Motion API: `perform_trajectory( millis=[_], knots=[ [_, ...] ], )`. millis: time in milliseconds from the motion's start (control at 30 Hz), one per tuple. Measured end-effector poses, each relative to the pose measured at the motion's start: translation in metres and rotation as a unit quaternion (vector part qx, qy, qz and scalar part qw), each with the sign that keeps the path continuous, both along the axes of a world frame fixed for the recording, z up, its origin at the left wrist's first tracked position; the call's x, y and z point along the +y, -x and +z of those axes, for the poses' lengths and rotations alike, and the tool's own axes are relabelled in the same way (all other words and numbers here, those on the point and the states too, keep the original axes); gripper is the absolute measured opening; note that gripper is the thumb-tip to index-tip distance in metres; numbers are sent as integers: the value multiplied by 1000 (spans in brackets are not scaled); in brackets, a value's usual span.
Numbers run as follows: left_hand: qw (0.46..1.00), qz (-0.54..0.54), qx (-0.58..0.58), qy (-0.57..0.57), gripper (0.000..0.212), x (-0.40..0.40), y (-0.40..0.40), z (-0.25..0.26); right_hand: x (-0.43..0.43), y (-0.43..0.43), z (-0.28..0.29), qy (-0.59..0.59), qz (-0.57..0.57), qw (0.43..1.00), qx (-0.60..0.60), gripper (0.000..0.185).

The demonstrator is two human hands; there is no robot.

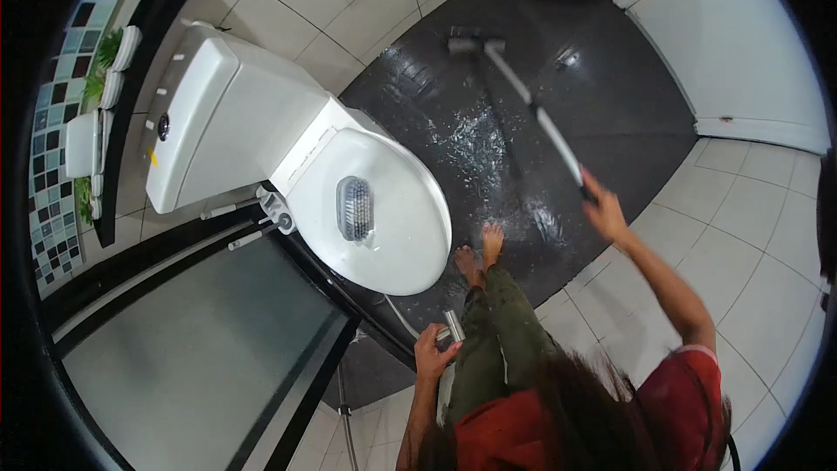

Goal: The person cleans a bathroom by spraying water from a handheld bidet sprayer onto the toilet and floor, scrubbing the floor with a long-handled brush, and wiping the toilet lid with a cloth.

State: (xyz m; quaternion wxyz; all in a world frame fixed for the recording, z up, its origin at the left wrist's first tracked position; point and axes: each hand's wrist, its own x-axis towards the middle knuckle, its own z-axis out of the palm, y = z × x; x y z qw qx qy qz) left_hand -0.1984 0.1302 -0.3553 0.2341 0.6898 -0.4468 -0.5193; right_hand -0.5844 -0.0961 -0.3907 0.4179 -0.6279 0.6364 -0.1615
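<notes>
My right hand [605,209] is closed around the dark grip of a long-handled floor scrubber [556,134]. Its pale pole slants away to a wide head [474,46], slightly blurred, on the dark floor [608,98]. Water and patches of suds shine on that floor. Down by my left thigh, my left hand [433,353] grips a silver handheld bidet sprayer [453,326], whose hose runs back beside the toilet. On the closed white toilet lid [405,209] lies a small scrub brush [355,208], bristles showing. My bare feet [480,252] stand on the wet floor.
The toilet tank [216,118] backs onto a tiled wall with a black shelf [140,98] holding small plants. At lower left stands a black-framed frosted glass panel [196,347]. A white door [726,46] is at upper right. Pale tiled wall [732,235] borders the floor on the right.
</notes>
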Motion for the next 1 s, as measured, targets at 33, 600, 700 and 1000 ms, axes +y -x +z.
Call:
perform_trajectory(
  millis=[33,600,700,1000],
  knots=[
    [1000,-14,-22,2,44,-3,3,2,-46,-3,-29,48,-16,998,22,70],
    [999,-18,-41,-13,45,-46,16,11,188,19,-55,-154,-1,977,149,82],
    [1000,-7,-20,-19,45,-48,18,9,295,28,29,-272,9,938,213,81],
    [998,-34,-33,-52,42,-55,25,17,276,100,99,-232,-13,962,142,74]
  ],
)
